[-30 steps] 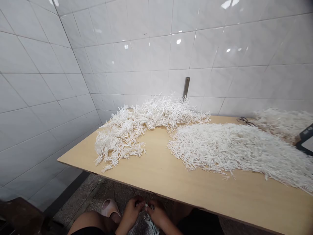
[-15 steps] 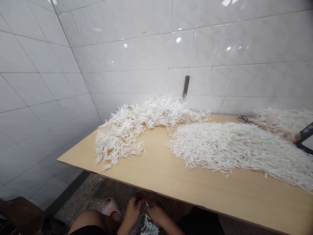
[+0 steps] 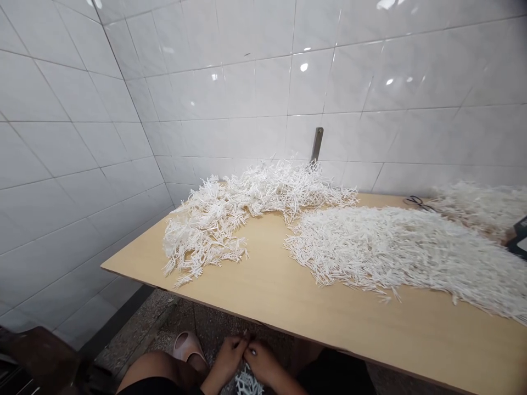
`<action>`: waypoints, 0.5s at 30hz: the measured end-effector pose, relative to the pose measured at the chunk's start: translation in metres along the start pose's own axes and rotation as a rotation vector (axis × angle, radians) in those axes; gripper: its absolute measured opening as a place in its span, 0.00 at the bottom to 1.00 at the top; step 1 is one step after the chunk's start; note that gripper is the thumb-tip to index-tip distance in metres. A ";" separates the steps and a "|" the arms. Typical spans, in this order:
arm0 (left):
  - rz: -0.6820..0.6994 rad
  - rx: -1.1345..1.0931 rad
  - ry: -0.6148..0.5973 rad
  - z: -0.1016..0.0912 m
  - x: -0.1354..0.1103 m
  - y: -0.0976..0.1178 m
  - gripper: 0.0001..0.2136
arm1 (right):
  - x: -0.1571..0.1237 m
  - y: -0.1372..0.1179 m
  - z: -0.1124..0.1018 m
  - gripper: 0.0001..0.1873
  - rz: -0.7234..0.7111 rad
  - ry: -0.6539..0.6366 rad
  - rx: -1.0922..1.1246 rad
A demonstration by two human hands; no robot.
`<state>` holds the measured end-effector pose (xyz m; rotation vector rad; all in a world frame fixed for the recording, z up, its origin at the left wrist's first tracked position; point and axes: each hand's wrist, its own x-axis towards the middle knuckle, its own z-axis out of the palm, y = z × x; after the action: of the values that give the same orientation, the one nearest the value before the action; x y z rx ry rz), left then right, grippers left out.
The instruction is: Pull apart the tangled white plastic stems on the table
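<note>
Low in the view, below the table's front edge, my left hand (image 3: 228,356) and my right hand (image 3: 262,362) meet with fingertips pinched together. A small white tip pokes up between them, apparently part of a white branched plastic piece. More white branched pieces (image 3: 248,382) hang or lie just beneath the hands. On the table (image 3: 263,291), a loose tangled heap of white branched pieces (image 3: 263,192) spreads along the back left. To its right lies a broad, flatter pile of finer white sprigs (image 3: 387,247).
A metal bar (image 3: 317,144) stands upright behind the heap, near the tiled wall (image 3: 247,93). Black-handled scissors (image 3: 418,203) lie at the back right, beside another white pile (image 3: 481,203). A dark object (image 3: 517,238) shows at the right edge. A pink slipper (image 3: 185,346) is on the floor.
My two hands have drawn together so their fingers touch, where a small gap with a white strand showed before. The piles on the table look the same; the view has shifted slightly.
</note>
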<state>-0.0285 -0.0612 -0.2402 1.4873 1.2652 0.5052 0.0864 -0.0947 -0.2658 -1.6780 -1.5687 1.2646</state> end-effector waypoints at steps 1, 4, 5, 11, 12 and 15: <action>-0.025 -0.046 0.011 0.001 0.001 0.000 0.25 | 0.000 0.000 0.000 0.18 0.010 0.000 -0.011; -0.124 -0.213 0.061 0.004 0.000 -0.001 0.20 | -0.002 -0.002 -0.001 0.20 0.029 -0.007 -0.033; -0.156 -0.258 0.085 0.003 -0.001 -0.001 0.19 | -0.004 -0.002 -0.001 0.21 0.029 -0.013 -0.041; -0.268 -0.400 0.269 -0.033 0.002 -0.004 0.19 | -0.037 -0.004 0.009 0.14 -0.028 -0.202 -0.076; -0.261 -0.410 0.288 -0.040 0.004 -0.004 0.20 | -0.042 -0.005 0.011 0.14 -0.061 -0.228 -0.070; -0.233 -0.422 0.270 -0.046 0.005 -0.001 0.21 | -0.041 -0.008 0.013 0.14 -0.140 -0.222 -0.054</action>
<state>-0.0651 -0.0364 -0.2270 0.9282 1.4137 0.7810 0.0756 -0.1348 -0.2534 -1.4706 -1.8307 1.3842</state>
